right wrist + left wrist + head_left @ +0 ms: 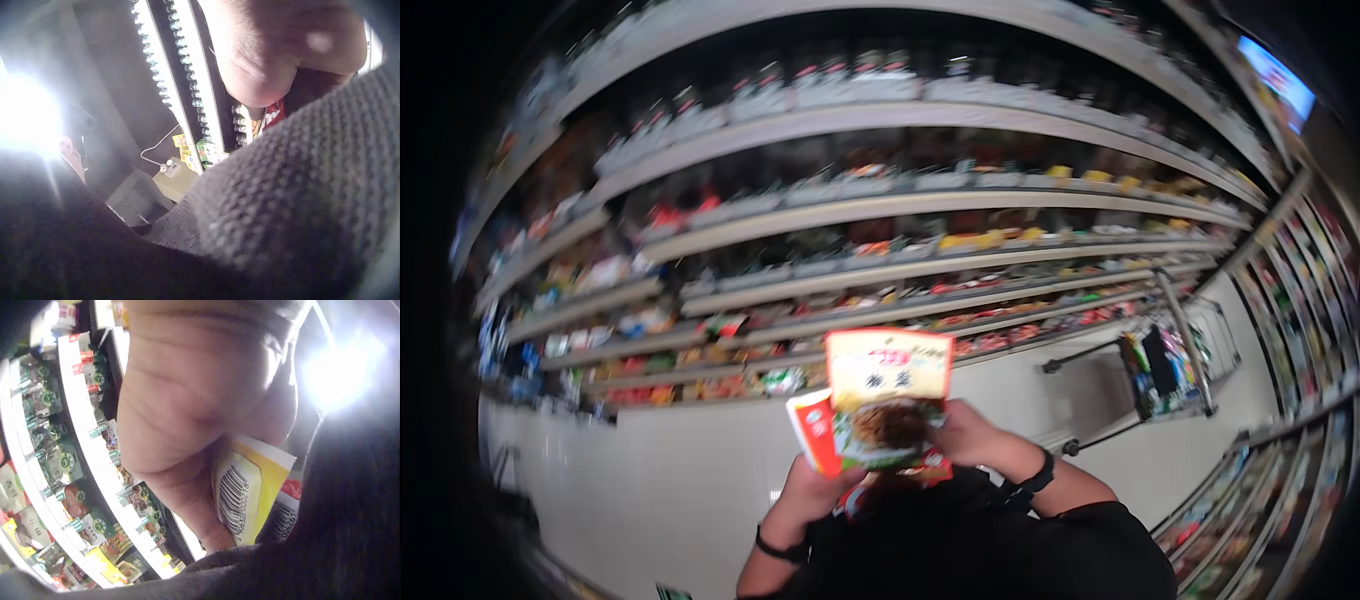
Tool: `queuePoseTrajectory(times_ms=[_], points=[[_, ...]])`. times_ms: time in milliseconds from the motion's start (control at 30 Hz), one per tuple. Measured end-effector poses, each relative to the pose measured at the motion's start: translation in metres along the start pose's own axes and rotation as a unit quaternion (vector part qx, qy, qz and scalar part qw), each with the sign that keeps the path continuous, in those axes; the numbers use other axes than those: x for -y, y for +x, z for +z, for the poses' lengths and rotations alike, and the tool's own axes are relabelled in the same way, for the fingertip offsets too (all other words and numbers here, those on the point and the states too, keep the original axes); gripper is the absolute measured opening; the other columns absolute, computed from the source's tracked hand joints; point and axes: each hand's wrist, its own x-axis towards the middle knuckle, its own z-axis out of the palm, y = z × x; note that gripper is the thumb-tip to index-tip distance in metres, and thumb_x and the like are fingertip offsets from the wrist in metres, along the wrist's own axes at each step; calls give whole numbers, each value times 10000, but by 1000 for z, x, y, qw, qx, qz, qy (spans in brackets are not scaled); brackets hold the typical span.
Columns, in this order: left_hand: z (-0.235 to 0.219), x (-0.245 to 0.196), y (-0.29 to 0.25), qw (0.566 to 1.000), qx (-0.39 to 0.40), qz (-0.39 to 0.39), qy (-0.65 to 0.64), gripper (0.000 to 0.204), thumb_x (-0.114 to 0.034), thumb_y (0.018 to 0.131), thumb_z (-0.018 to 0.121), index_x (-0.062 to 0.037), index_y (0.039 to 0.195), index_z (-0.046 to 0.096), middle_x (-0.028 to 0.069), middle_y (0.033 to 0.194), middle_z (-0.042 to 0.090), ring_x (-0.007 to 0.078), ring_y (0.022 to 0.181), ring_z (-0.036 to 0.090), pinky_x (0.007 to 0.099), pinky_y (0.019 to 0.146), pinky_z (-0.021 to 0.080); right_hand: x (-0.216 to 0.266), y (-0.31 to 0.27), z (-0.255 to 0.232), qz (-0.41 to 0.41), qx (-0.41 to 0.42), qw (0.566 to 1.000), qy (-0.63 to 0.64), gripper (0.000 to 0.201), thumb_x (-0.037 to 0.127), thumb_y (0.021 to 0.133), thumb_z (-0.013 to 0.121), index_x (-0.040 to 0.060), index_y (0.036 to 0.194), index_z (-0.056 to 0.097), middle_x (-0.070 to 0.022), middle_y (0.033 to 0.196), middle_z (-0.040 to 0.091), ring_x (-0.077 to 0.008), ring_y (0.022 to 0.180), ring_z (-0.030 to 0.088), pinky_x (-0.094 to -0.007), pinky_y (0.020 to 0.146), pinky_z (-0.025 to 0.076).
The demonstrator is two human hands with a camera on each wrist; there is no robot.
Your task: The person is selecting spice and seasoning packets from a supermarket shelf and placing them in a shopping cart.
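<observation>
In front of the chest, the head view shows a flat food packet with a red border, a cream top and a picture of a cooked dish. My right hand pinches its right edge. Low on the left side, my left hand grips a red-and-white packet that sticks out behind the first. In the left wrist view, yellow-and-white packaging with a barcode shows under the left hand, its fingers curled round it. A bit of red packaging shows beside the right hand.
Long store shelves packed with goods curve across the back. A shopping cart holding a filled bag stands on the pale tiled floor to the right. More shelving lines the right side, with a lit screen above.
</observation>
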Motion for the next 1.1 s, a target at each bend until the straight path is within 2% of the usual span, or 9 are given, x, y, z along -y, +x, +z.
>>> queuePoseTrajectory(times_ms=[133,233,533,633,667,800,867,967,1100], points=[[23,18,23,995,49,-5,-90,469,37,798,646,33,1241,491,123,1181,603,210,1076,586,352,931,466,31,-30,-17,155,-33,957,243,441,311,919,610,24,1246,542,-107,1138,628,-157,1036,571,-318,896,460],[54,16,50,985,117,2,-128,551,-29,782,702,50,1267,452,136,1212,580,220,1095,575,371,950,457,-32,-49,-45,-9,-103,994,-21,506,358,874,656,48,1257,541,-110,1144,637,-188,1042,589,-316,918,446],[177,29,121,972,225,-63,-18,630,-46,762,731,29,1305,420,132,1225,575,236,1100,580,375,948,466,-12,-165,-143,105,-214,971,22,448,227,850,709,-3,1209,573,-104,1139,645,-150,1050,580,-289,948,424],[236,47,137,971,218,-60,81,284,-101,862,644,-30,1118,542,42,897,582,113,767,567,252,681,484,-47,-202,-198,-76,-287,954,-37,439,215,856,702,12,1217,554,-100,1093,658,-133,999,597,-282,901,458],[234,84,168,942,315,-62,100,541,-119,882,619,-144,1376,398,201,1248,484,295,809,625,391,750,514,-53,-217,-219,-108,-303,947,31,401,204,870,684,14,1200,558,-91,1063,661,-121,962,602,-269,868,468],[339,63,177,957,287,-32,-6,614,-19,800,689,12,1330,380,130,1241,563,220,1117,565,376,958,456,-60,-300,-307,-125,-413,896,107,228,165,955,551,1,1112,576,-28,839,619,-77,713,561,-224,666,472],[375,58,181,954,299,-30,5,602,-15,803,685,11,1326,388,129,1239,565,218,1115,566,374,956,457,-85,-330,-357,-123,-500,857,5,268,243,946,565,11,1078,593,-78,916,634,-143,806,601,-293,706,491],[423,47,187,940,339,-29,26,532,-25,819,681,17,1292,441,114,1215,584,197,1085,576,355,935,466,-83,-377,-426,6,-616,693,-375,479,402,827,666,4,1082,586,-191,1044,612,-366,977,575,-428,855,467],[476,38,195,921,385,-31,41,425,-47,849,674,6,1240,517,82,1144,628,150,1025,592,322,894,480,-145,-413,-519,81,-629,575,-517,542,415,765,701,-7,1077,566,-209,1082,572,-353,1033,541,-437,911,423]])
